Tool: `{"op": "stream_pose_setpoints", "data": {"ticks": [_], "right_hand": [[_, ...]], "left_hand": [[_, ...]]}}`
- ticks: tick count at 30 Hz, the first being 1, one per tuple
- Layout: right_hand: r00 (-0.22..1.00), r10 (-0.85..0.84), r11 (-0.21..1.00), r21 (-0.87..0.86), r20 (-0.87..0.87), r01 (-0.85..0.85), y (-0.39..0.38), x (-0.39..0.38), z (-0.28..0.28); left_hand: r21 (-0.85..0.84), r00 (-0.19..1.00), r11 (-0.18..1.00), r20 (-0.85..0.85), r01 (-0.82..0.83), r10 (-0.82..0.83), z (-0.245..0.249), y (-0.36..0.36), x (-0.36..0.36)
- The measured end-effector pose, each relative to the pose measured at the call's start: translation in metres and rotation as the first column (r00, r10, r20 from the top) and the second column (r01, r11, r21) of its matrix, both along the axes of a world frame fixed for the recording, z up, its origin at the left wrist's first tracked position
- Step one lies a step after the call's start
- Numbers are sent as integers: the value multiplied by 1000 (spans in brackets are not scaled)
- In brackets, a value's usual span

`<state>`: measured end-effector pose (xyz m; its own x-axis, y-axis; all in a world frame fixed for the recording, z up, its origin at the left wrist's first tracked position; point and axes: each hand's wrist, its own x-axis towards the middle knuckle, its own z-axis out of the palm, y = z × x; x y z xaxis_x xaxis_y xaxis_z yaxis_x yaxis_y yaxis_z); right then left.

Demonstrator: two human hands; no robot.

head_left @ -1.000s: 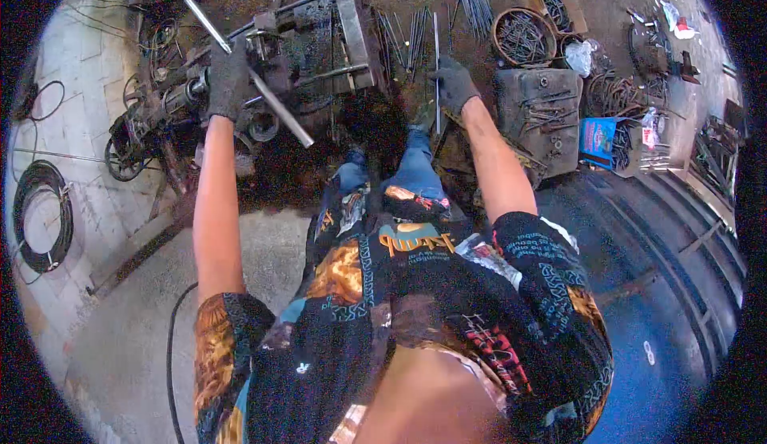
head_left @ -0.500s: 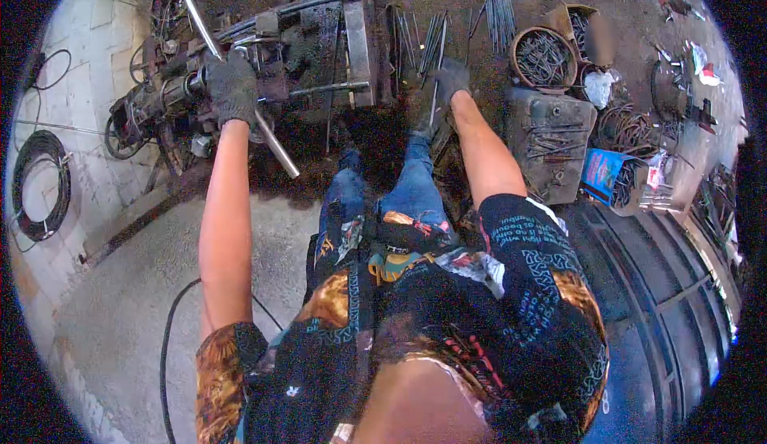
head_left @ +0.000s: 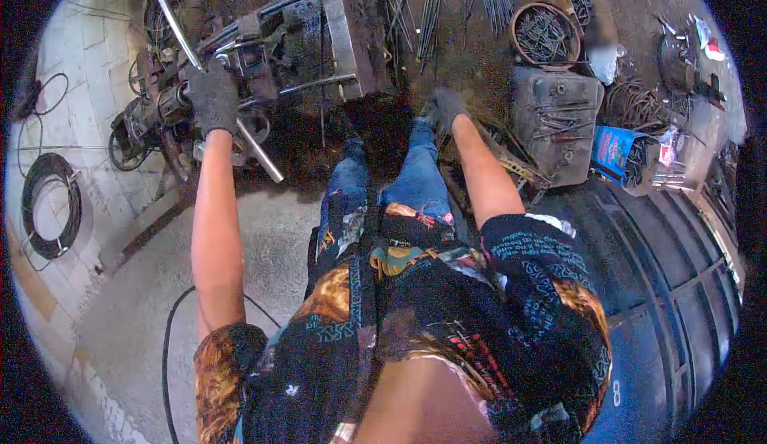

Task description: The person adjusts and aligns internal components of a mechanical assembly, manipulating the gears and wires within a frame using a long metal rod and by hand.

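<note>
My left hand (head_left: 212,97), in a dark glove, is closed around a bright metal bar handle (head_left: 262,150). The bar slants across a greasy machine (head_left: 304,36) with a steel end plate (head_left: 339,36) and parallel rods. My right hand (head_left: 449,110), also gloved, is low beside my right foot, right of the machine. Its fingers are dark against the floor, and whether they hold anything is hidden. Loose thin metal rods (head_left: 429,28) lie on the floor beyond it.
A round tub (head_left: 546,36) of metal pieces stands beside a box (head_left: 582,4). Nearer are a grey metal case (head_left: 551,156) with rods on top and a blue packet (head_left: 615,153). A cable coil (head_left: 53,204) lies at left; a ribbed blue panel (head_left: 671,284) is at right.
My right hand has moved down toward my foot, and the thin rod seen at it earlier no longer shows. My left hand stays on the bar; the view has shifted slightly.
</note>
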<state>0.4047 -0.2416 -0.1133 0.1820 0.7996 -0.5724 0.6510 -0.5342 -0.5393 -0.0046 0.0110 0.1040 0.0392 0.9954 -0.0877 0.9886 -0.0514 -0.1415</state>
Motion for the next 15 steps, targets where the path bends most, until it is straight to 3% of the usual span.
{"op": "stream_pose_setpoints", "data": {"ticks": [1, 2, 3, 4, 5, 6, 8, 9, 10, 11, 12, 13, 15], "right_hand": [[1000, 23, 999, 28, -9, -23, -32, 0, -22], [999, 42, 997, 57, -16, -41, -53, 1, -32], [1000, 18, 998, 54, -16, -17, -66, 1, -30], [974, 119, 972, 179, 192, -154, -79, 0, -28], [895, 184, 917, 258, 406, -305, -91, 1, -28], [899, 156, 931, 243, 409, -272, -104, 4, -31], [990, -111, 992, -54, 90, 116, -129, 11, -66], [977, -149, 982, -96, 150, 164, -150, 4, -121], [969, -185, 973, -109, 161, 204, -153, 20, -132], [958, -50, 998, -14, 283, 56, -155, 36, -136], [910, 75, 993, 56, 408, -107, -157, 48, -131], [931, -122, 992, 81, 345, 100, -150, 61, -78], [927, -105, 994, 39, 359, 98, -157, 98, -58]], "left_hand": [[89, 954, 991, 293, -99, 69, 2, -4, 0], [88, 955, 993, 292, -77, 48, -2, -4, -5], [152, 981, 988, 189, 26, -55, -9, 0, -17], [206, 984, 969, 81, 138, -157, -12, 7, -25], [87, 985, 981, -1, 174, -174, -6, 11, -28], [-38, 975, 978, -83, 203, -205, 3, 11, -29], [-61, 937, 973, -260, 223, -231, 21, 10, -21], [-27, 912, 948, -266, 316, -312, 31, 6, -15], [7, 880, 914, -273, 405, -388, 39, 5, -12], [1, 866, 897, -261, 441, -426, 8, 18, -62], [-94, 932, 948, -177, 303, -316, -22, 60, -121], [-101, 920, 935, -170, 340, -353, -25, 67, -88], [-84, 843, 874, -233, 479, -484, 18, 41, -60]]}}
